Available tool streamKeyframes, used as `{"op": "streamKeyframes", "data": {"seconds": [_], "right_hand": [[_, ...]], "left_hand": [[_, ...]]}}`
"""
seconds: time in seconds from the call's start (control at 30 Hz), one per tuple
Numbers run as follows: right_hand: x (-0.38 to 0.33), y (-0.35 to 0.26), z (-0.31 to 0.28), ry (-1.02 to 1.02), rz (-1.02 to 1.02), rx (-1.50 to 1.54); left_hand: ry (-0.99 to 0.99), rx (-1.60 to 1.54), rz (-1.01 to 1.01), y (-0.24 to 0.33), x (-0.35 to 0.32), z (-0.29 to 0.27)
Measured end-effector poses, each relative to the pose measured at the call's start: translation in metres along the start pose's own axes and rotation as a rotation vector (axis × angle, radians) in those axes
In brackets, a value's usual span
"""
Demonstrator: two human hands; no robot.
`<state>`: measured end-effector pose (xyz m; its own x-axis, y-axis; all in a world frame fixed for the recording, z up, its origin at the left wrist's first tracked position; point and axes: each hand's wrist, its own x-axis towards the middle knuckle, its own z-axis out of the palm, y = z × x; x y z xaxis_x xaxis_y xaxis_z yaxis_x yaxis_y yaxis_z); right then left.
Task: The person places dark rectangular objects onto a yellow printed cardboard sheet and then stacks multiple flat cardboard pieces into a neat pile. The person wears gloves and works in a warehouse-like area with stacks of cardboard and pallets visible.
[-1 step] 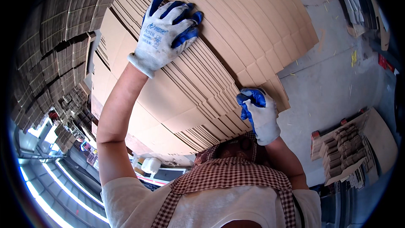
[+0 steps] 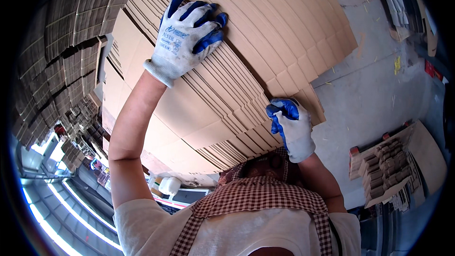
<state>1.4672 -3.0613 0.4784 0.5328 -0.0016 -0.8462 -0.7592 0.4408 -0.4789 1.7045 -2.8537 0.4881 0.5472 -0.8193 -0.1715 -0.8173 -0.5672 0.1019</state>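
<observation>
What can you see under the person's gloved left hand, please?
Overlapping sheets of brown cardboard show around the left hand, which rests spread on them. The patch directly beneath it is covered, so how the sheets lie there cannot be seen.

Grey floor (image 2: 348, 102), yellow scraps (image 2: 397, 65) scattered on it, cardboard sheets (image 2: 284, 28) apparently resting there

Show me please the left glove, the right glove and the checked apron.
Left glove (image 2: 177, 45), head view: its white back.
Right glove (image 2: 297, 135), head view: its white part.
Checked apron (image 2: 258, 196), head view: its bib.
</observation>
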Motion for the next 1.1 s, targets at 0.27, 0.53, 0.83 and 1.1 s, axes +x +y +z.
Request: {"op": "streamKeyframes", "data": {"seconds": [0.27, 0.53, 0.83, 1.1], "right_hand": [[0.002, 0.002, -0.006, 0.027, -0.028, -0.026], [-0.001, -0.007, -0.01, 0.228, -0.516, -0.826], [0.06, -0.039, 0.026, 0.32, -0.874, -1.26], [0.06, -0.046, 0.023, 0.273, -0.865, -1.351]], "left_hand": [[0.049, -0.035, -0.026, 0.007, 0.001, 0.009], [0.095, -0.019, -0.063, 0.008, -0.003, 0.012], [0.161, -0.189, -0.002, 0.005, -0.02, 0.01], [0.098, -0.264, 0.186, 0.046, -0.07, 0.013]]}}
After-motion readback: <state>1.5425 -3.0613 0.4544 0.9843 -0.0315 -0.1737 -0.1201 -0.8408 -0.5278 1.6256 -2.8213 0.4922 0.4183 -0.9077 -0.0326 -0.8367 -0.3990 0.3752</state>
